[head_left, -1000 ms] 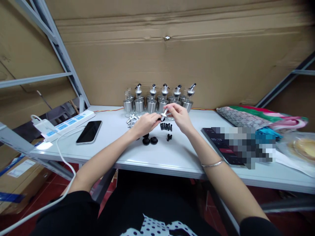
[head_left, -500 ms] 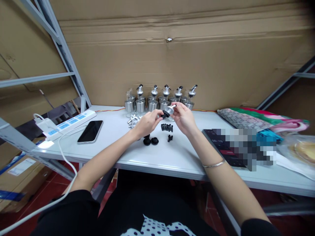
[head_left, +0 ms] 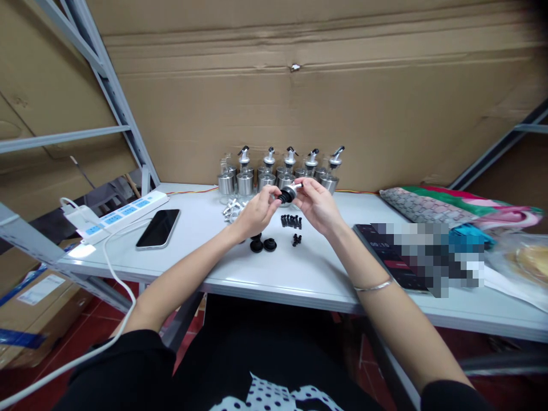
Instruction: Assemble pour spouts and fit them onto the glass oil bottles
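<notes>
My left hand (head_left: 258,212) pinches a black ribbed stopper (head_left: 284,197) above the middle of the table. Closed on a silver pour spout (head_left: 296,186), my right hand (head_left: 317,206) keeps it against the stopper's wide end. Whether the two parts are fully seated I cannot tell. Below my hands lie loose black stoppers (head_left: 269,244), a row of small black pieces (head_left: 291,221) and a little cluster of smaller black pieces (head_left: 297,240). Several silver spout parts (head_left: 232,211) sit beyond my left hand, partly covered by it.
Glass-and-steel bottles (head_left: 245,184), several with pourers, line the cardboard wall (head_left: 299,114). On the left are a phone (head_left: 158,229) and a power strip (head_left: 124,216) with a white cable. To the right lie a dark tablet-like device (head_left: 385,251) and a patterned cloth bag (head_left: 423,206).
The spout and the stopper have come together; before, they met at a looser angle with more of the silver cap showing. The loose parts on the table have not moved.
</notes>
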The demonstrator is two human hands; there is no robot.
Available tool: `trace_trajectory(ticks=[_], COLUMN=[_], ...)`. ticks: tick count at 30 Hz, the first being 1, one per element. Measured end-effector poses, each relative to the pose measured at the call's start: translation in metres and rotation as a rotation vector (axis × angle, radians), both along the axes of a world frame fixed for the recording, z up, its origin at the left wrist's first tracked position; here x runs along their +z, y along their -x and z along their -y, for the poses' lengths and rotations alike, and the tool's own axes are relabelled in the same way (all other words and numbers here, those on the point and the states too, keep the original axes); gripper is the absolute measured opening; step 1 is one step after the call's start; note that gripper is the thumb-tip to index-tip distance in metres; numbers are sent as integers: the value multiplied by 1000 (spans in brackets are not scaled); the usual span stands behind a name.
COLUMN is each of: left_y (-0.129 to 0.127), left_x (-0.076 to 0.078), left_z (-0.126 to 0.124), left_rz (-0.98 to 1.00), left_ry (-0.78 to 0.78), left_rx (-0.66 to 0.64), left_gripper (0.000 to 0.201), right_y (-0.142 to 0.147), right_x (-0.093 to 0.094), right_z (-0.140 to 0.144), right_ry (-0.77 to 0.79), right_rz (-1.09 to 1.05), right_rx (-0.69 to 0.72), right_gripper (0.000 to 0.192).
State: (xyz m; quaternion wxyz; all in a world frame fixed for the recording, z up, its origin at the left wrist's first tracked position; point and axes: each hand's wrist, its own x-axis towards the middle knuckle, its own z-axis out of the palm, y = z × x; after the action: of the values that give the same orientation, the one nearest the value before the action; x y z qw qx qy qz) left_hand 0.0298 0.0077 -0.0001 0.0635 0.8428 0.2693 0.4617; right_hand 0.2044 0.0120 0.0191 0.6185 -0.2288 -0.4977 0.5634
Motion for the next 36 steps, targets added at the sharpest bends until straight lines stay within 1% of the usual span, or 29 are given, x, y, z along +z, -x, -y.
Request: trace_trajectory(ticks=[3,6,9,14,20,22,25,27,31,36], left_y=[0,1,1,1,0,0,1,1,2,1], left_x=[-1,1,3,6,2,1,1,2,4,5], left_z=[-2,-4,-3,2,-2,-3,-3,-2,1,1], left_rz=[30,26,-38,-73,-50,-40,-24,-45,-75,-21], left_ry=[20,5,1,7,-3,-7,-61,-92,-80,-46], left_rx=[-42,-141,-189,-147,-113,-116,-154,-155,-124,-155], left_gripper=[35,45,45,44,45,42,36,33,33,29], right_y=[0,-2,-5,-5,-3,-2,-2,-1,0,1], right_x=[2,2,2,0,-1,-2,-1,-1,-3,-5], right_z=[2,2,1,0,0,0,0,1,1,-1], right_ry=[12,11,10,38,70,70,79,92,96,93], right_rz=[-2,18,31,41,31,25,16,9,11,7], right_rx=[4,6,15,27,30,30,32,33,37,37], right_gripper=[33,31,31,26,25,25,25,25,26,25])
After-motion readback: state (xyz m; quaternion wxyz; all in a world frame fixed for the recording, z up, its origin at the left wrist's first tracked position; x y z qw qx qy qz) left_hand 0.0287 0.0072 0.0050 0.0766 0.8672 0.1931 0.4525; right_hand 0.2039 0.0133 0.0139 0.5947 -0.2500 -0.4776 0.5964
